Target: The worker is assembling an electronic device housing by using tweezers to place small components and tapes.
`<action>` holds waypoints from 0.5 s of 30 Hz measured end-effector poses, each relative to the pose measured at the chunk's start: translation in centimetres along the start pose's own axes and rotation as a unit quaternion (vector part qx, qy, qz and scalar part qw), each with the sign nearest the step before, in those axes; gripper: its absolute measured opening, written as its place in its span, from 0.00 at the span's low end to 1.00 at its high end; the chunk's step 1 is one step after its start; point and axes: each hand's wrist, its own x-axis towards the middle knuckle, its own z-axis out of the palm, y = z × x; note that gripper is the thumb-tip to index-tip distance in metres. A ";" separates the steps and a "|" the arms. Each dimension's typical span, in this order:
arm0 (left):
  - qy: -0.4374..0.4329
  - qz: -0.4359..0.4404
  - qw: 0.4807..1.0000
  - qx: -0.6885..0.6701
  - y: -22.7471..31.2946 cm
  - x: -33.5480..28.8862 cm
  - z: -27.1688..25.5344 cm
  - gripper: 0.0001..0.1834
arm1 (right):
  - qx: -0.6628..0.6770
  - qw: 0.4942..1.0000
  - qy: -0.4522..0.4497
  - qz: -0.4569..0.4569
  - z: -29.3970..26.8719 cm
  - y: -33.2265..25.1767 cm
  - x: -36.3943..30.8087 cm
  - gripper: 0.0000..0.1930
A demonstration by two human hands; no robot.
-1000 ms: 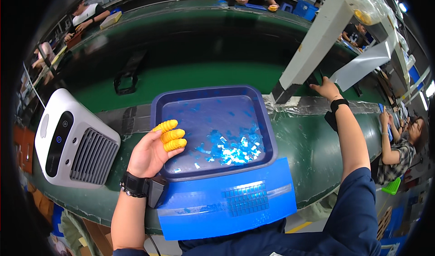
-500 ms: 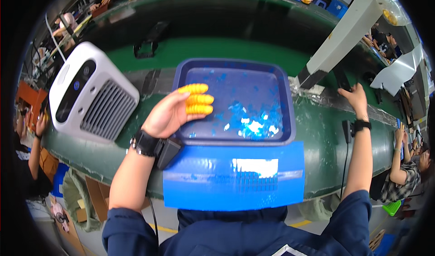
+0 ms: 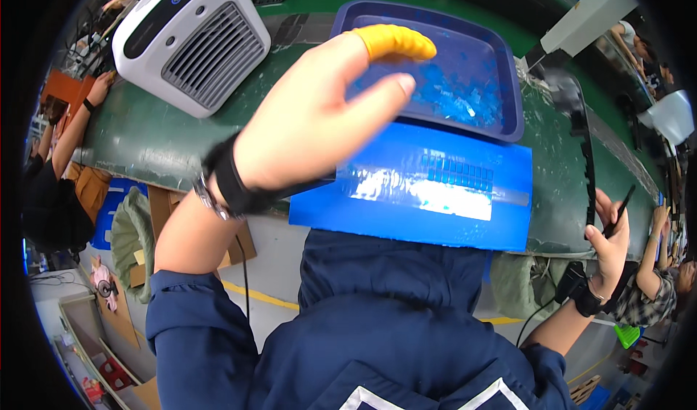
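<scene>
My left hand (image 3: 312, 116) hovers over the near left part of a dark blue tray (image 3: 517, 98), yellow ribbed finger cots (image 3: 398, 41) on its fingers. Its thumb is apart from the curved fingers and nothing shows between them. Small blue film scraps (image 3: 465, 94) lie scattered in the tray. Off to the right, my right hand (image 3: 610, 239) grips a long thin black plastic frame (image 3: 587, 156) near its lower end. The frame stands edge-on, its far end blurred. A short dark bar juts up by the fingers; I cannot tell whether it belongs to the frame.
A blue sheet (image 3: 406, 170) lies at the bench's near edge, in front of the tray. The white fan unit (image 3: 192, 43) stands left on the green bench (image 3: 145, 130). A grey post (image 3: 588, 18) rises at the far right. Other people work on both sides.
My right hand has taken hold of the black frame and drawn it nearer. My left hand has risen closer to the camera. The view has tilted down towards my body.
</scene>
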 end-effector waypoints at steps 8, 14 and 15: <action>0.020 0.167 0.864 0.475 3.1 -2.8 3.1 0.23 | -0.120 0.973 -0.073 -0.182 12.2 -8.1 1.0 0.34; 0.024 0.140 0.911 0.387 2.2 -3.4 0.3 0.18 | 0.199 0.967 -0.017 -0.160 13.4 -7.1 1.0 0.08; 0.068 0.029 0.957 0.282 2.0 -3.8 -0.1 0.15 | 0.124 0.971 0.047 -0.199 13.5 -6.8 1.4 0.08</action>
